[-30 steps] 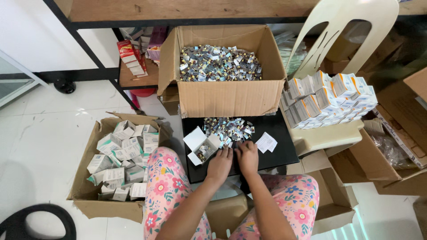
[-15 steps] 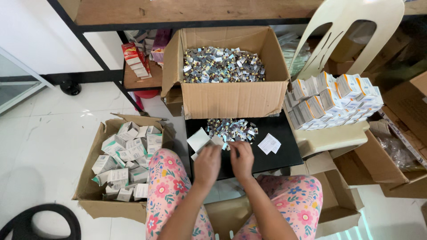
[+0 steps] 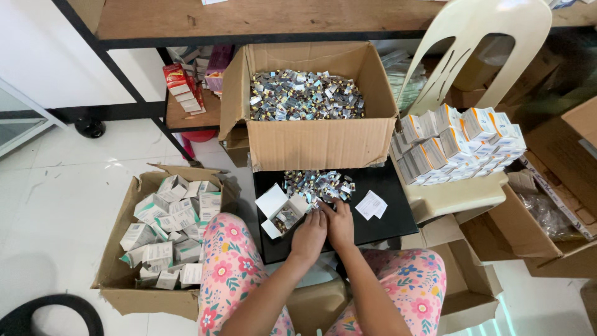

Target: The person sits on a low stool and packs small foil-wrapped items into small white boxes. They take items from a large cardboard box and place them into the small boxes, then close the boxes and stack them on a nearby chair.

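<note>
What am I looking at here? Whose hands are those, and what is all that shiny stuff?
The camera sits on a person's head and looks down, so you see their own arms and flowery trousers. The left hand and right hand rest together on a black board, beside a small open white box and a pile of little shiny packets. What their fingers hold is hidden. Behind stands a big cardboard box full of the same packets. A carton of white boxes sits on the left, and stacked boxes lie on a chair.
</note>
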